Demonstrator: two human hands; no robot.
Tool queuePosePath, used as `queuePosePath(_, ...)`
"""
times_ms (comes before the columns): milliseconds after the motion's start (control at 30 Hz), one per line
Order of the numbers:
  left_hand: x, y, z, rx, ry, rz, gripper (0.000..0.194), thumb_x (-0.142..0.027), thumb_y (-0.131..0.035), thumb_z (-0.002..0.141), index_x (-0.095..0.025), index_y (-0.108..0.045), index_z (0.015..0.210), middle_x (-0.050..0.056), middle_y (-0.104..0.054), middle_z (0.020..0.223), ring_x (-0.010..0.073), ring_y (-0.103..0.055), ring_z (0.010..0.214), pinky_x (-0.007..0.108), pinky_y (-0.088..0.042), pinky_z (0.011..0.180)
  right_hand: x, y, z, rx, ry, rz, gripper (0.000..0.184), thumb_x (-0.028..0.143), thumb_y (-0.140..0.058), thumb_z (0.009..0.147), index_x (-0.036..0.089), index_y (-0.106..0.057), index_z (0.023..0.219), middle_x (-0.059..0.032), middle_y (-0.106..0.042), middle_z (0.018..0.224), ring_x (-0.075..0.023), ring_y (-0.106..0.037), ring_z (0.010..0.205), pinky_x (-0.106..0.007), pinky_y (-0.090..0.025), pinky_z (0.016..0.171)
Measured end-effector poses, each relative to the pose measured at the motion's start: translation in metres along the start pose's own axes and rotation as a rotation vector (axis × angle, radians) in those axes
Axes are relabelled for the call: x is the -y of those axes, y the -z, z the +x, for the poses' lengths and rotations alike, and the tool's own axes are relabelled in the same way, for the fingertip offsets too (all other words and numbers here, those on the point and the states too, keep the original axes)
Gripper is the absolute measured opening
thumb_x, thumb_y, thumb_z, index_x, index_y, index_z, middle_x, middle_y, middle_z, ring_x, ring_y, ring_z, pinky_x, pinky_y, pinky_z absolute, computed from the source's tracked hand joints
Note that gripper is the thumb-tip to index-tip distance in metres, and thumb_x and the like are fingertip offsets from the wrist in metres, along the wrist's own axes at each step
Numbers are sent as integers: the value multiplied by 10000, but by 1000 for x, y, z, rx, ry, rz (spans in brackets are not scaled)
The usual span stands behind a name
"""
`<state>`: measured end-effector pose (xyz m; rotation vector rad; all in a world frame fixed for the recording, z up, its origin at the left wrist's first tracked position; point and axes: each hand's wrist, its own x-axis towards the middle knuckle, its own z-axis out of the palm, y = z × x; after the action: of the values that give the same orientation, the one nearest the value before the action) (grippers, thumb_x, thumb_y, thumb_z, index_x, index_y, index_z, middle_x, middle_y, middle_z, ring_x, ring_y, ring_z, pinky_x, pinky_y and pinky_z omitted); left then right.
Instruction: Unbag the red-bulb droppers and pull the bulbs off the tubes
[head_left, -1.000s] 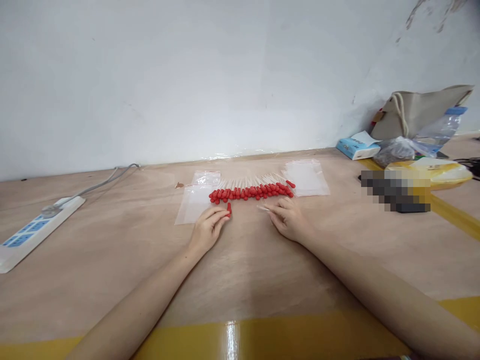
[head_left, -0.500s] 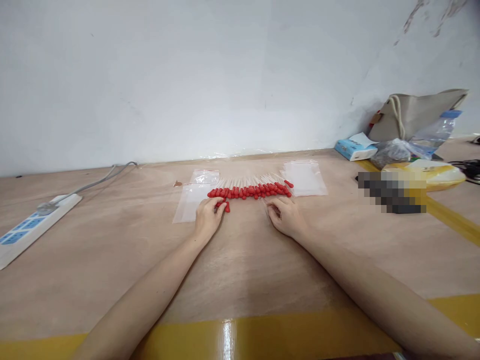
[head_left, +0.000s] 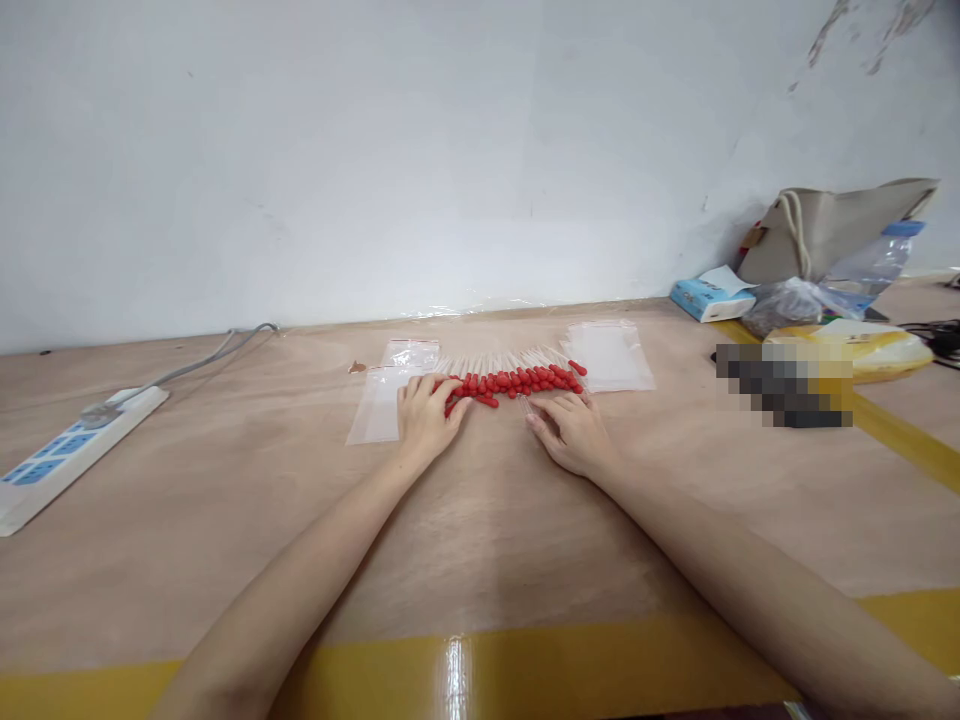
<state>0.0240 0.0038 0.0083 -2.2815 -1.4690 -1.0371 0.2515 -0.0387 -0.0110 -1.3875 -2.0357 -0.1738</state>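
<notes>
A wide wooden tabletop (head_left: 225, 520) against a white wall carries two clear plastic bags (head_left: 379, 405) flanking a row of red-bulbed droppers (head_left: 517, 380), where the left hand (head_left: 426, 418) lies loosely curled over the row's left end and the right hand (head_left: 574, 432) rests flat, fingers spread, gripping nothing

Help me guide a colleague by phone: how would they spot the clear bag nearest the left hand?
On the wooden table, find the row of red-tipped droppers near the wall. At its left end, beside the left hand, lie two clear zip bags; the wanted clear bag is the nearer, larger one, overlapping the smaller bag behind.
</notes>
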Motion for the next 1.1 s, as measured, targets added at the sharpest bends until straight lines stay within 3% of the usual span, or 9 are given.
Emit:
queuePosePath(267,-7,-25,20,-41,64,-16,124,-316,-571,770,-211,-620,725,62,-609,877,266,-476,899,419,-331,767,-2,-1,0,-27,-30,30,283,363,-419,865,204,-604,1010,-56,-665,866,-201,-556,876,-391,-307,885)
queuePosePath(433,-5,-6,5,-66,133,-170,118,-284,-508,816,-203,-593,806,38,-635,821,231,-511,847,391,-366,773,-4,-3,1,-54,-40,61,281,355,-441,849,197,-585,1032,-69,-643,906,-219,-545,902,-410,-334,881)
queuePosePath(567,1,17,-22,70,12,-318,126,-269,-488,831,-209,-585,884,24,-642,878,193,-541,865,360,-389,809,-6,-2,0,-97,25,122,471,415,-511,791,179,-479,1197,-118,-536,1125,-243,-487,1043,-404,-381,879)
queuePosePath(700,2,23,-37,140,-56,-393,102,-266,-526,817,-219,-602,867,15,-663,886,183,-550,871,377,-378,849,-2,3,0,-62,183,119,623,464,-548,759,191,-386,1295,-118,-464,1242,-246,-419,1139,-412,-350,937)
queuePosePath(867,-3,18,-36,144,-107,-440,77,-238,-532,818,-218,-606,818,8,-678,890,171,-559,851,398,-364,870,1,2,-1,-18,318,73,384,378,-504,827,234,-521,1182,-56,-628,1032,-206,-488,1054,-443,-272,988)
queuePosePath(967,-5,19,-35,166,-132,-459,105,-242,-508,832,-215,-609,830,17,-675,897,171,-559,862,394,-387,865,2,-2,0,-23,394,104,254,309,-490,849,245,-598,1070,-16,-676,863,-165,-540,924,-414,-299,967)
queuePosePath(1100,-9,21,-34,215,-246,-366,336,-308,-530,817,-212,-530,1139,58,-593,1143,208,-480,1074,411,-379,926,4,-4,1,-64,448,133,213,259,-499,845,220,-627,1012,-8,-683,777,-151,-549,835,-385,-338,920)
